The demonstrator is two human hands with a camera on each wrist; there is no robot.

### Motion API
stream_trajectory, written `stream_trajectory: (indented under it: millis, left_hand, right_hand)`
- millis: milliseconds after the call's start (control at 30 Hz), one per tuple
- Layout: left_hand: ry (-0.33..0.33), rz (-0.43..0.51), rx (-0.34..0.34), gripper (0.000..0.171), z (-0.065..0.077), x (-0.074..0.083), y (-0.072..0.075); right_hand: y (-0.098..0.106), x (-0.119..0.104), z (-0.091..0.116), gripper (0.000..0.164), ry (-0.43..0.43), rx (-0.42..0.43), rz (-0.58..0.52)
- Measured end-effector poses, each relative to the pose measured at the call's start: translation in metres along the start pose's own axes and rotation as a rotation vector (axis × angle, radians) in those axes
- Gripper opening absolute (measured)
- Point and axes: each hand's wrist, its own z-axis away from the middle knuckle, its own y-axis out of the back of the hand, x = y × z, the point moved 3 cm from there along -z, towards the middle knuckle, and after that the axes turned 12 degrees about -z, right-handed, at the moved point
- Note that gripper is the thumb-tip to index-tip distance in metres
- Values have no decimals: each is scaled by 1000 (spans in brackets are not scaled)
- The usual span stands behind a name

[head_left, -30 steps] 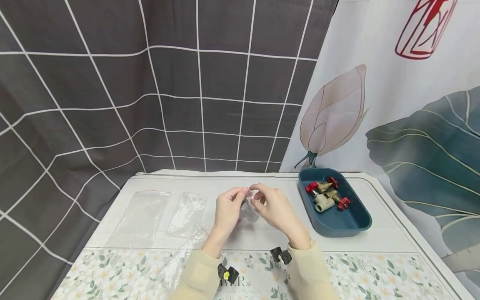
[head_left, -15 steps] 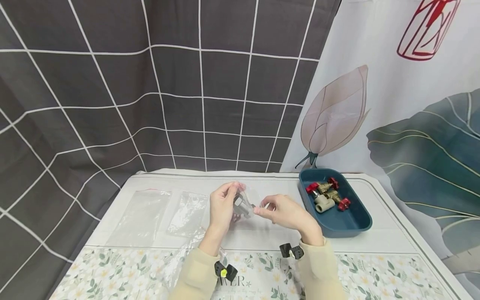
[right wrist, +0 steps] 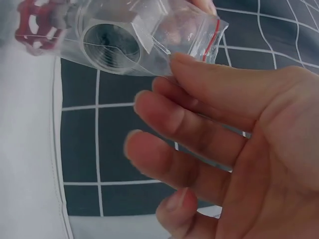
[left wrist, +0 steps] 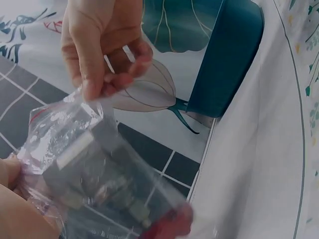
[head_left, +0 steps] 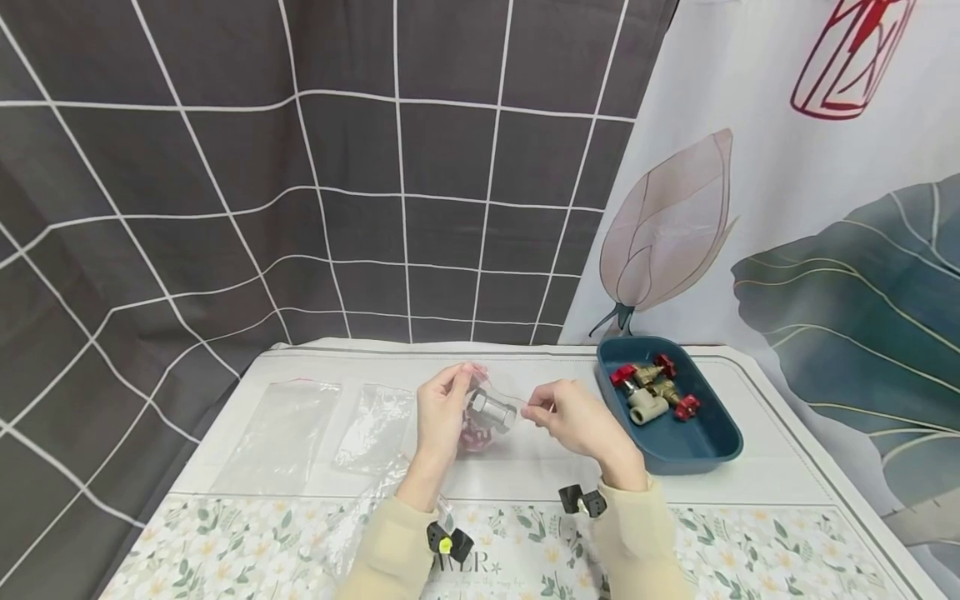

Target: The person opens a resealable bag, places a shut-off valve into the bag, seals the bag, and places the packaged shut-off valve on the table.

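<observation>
A clear zip bag (right wrist: pixel 197 37) with a red line along its mouth holds a valve (head_left: pixel 492 409). The valve has a grey metal body with a threaded opening (right wrist: pixel 112 46) and a red handwheel (right wrist: pixel 37 25). My left hand (head_left: pixel 441 412) grips the bag near its red-lined mouth. On the other side, my right hand (head_left: pixel 577 421) pinches the edge of the bag between thumb and index finger, its other fingers loosely bent. Bag and valve are held above the white part of the table, and the valve is blurred in the left wrist view.
To the right stands a blue tray (head_left: pixel 686 457) holding several valves with red handwheels (head_left: pixel 687 407) and a pale fitting (head_left: pixel 647 407). Flat clear bags (head_left: pixel 281 433) lie on the left of the table (head_left: pixel 547 483). A dark gridded curtain (head_left: pixel 442 233) hangs behind.
My right hand has moved from the bag's mouth down and right to its edge. My left hand has shifted slightly left. The valve in the bag shows more plainly.
</observation>
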Motion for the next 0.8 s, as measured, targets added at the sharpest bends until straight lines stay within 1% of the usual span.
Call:
stream_trajectory:
  millis: [133,233,333,367,467,567,600,633,700,800]
  left_hand:
    - [10,-9,-16,20,3,13,3]
    - [9,-16,-60,21,2,12,4]
    - [-7,-51,-132,21,0,9,6]
    - [-13,-68,-162,22,-1,8,6]
    - [-15,-117,-252,24,-5,-6,5]
    - [-7,-145,-309,24,-8,-19,3]
    - [-4,-153,-317,24,-9,-24,2]
    - [-8,-166,-318,24,-9,-25,2]
    - [-15,-184,-312,24,-8,-25,2]
    - [-39,-200,-302,25,-8,-25,1]
  right_hand:
    - [9,-2,4,14,24,96,78]
    - [14,-4,7,12,43,157,121]
    - [20,-3,10,12,78,198,141]
    - [22,-2,11,11,94,210,145]
    - [27,1,12,11,139,229,140]
    - [30,6,13,9,177,234,121]
    - [31,7,14,9,188,233,117]
    - [32,8,14,9,199,233,111]
    - [34,9,15,9,219,238,103]
    - [34,11,14,9,223,237,96]
